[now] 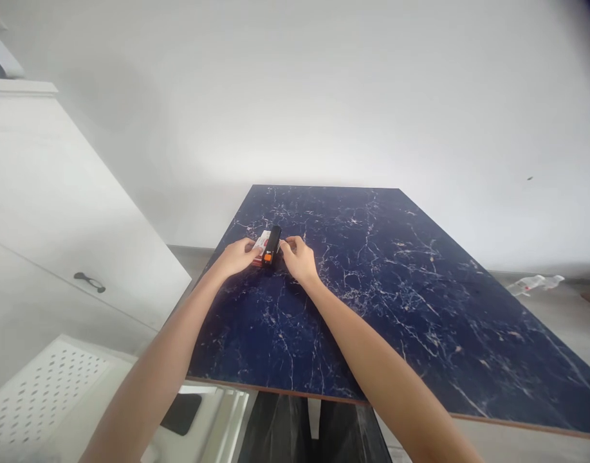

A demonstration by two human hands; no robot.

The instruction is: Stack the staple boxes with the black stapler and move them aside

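Observation:
A small white and red box (pixel 262 240) lies on the left part of the blue table, with a long black object (pixel 273 244) along its right side. That black piece has an orange patch at its near end; its exact kind is too small to tell. My left hand (pixel 238 256) is closed on the box from the left, thumb on top of it. Just right of the black object is my right hand (pixel 299 258), fingers curled and thumb tip close to its side. Whatever those right fingertips pinch is too small to make out.
The dark blue marble-patterned table (pixel 372 289) stands against a white wall (pixel 323 96). On the left is a white cabinet (pixel 58 193) with a dark handle (pixel 89 281). A perforated white panel (pixel 44 392) sits below it. Crumpled clear plastic (pixel 536 283) lies beyond the table's right edge.

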